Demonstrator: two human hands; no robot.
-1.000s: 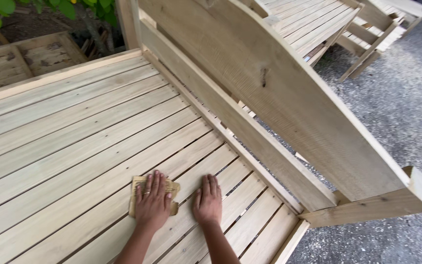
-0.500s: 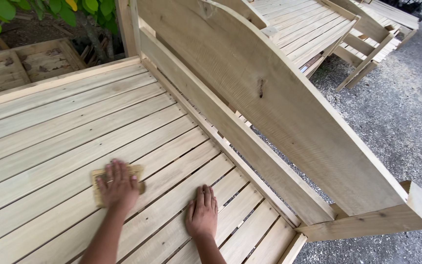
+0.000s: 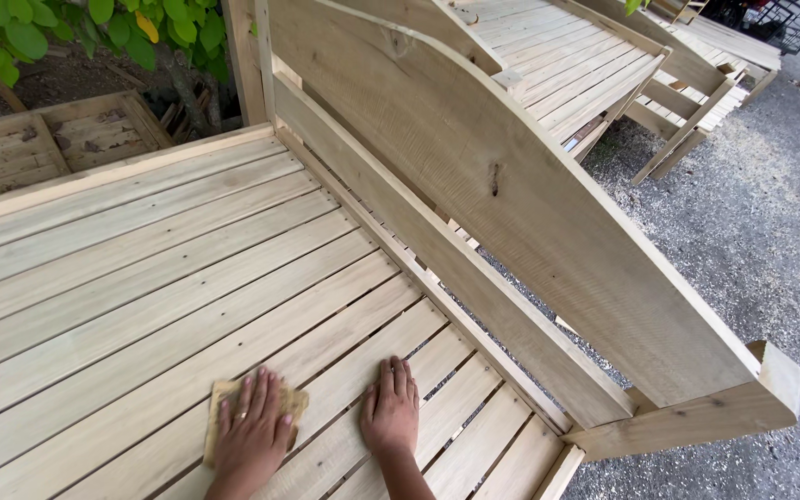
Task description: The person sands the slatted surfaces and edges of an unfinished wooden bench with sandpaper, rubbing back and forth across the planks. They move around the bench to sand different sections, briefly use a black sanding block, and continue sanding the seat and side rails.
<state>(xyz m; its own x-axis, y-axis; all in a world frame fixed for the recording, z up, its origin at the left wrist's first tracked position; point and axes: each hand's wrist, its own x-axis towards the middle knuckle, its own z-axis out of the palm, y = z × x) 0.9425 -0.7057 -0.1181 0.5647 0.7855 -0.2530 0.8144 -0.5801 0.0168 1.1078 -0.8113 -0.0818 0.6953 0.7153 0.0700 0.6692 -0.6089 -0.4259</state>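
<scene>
Upper left of the frame: green leaves (image 3: 30, 32) hang over bare soil, with a weathered wooden crate (image 3: 57, 139) below them; I note it sits just behind the far edge of the slatted wooden platform (image 3: 141, 268) that fills the left and centre of the view.

Lower left-centre: the left hand (image 3: 254, 433) lies flat, palm down, on a tan sheet of sandpaper (image 3: 219, 407); fingers spread slightly and pointing up-frame, pressing the sheet against a slat rather than curling round it; a ring shows on one finger; the sheet's corners peek out at the left and right of the hand.

Lower centre, just beside it: the right hand (image 3: 391, 412) rests flat on the bare slats, fingers close together and straight, holding nothing; the two hands are near but apart.

Centre to right: a tall curved wooden headboard panel (image 3: 511, 204) rises from the platform's right edge, with a dark knot midway along it; a lower rail (image 3: 456, 287) runs beneath it.

Upper right: more slatted wooden frames (image 3: 567, 65) stand on the grey gravel ground (image 3: 752, 250); a dark wire basket (image 3: 761, 18) sits at the top right corner.
</scene>
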